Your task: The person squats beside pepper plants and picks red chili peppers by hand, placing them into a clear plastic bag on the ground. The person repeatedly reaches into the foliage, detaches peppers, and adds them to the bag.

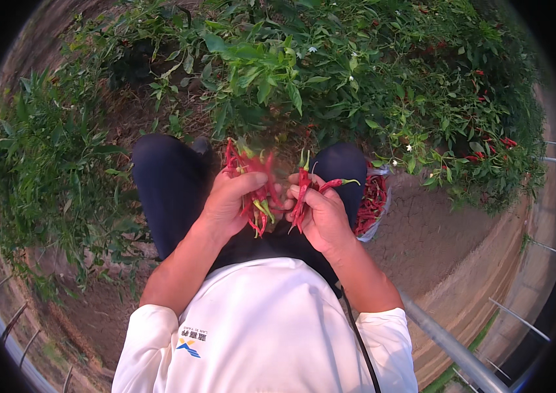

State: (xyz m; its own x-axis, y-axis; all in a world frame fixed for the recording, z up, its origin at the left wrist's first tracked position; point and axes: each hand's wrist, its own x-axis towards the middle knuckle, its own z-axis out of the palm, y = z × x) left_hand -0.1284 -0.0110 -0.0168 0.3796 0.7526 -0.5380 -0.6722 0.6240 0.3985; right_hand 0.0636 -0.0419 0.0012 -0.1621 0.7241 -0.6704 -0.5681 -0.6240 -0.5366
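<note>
My left hand (233, 194) is closed around a bunch of red chili peppers (261, 196), some with green stems, in front of my lap; part of the bunch is blurred. Close beside it, my right hand (319, 206) grips several more red chili peppers (301, 189) between thumb and fingers, one of them sticking out to the right with its stem. The fingertips of both hands are near each other; whether they touch cannot be told. A plastic bag (385, 213) holding many red chili peppers stands on the ground just right of my right knee.
Chili pepper plants (307, 73) with white flowers grow ahead, red peppers hanging at the right (479, 152). More plants (61, 172) stand at the left. Bare soil (430, 231) lies right of the bag. A metal pole (455, 344) runs across the lower right, and a black cable (359, 334) hangs over my shirt.
</note>
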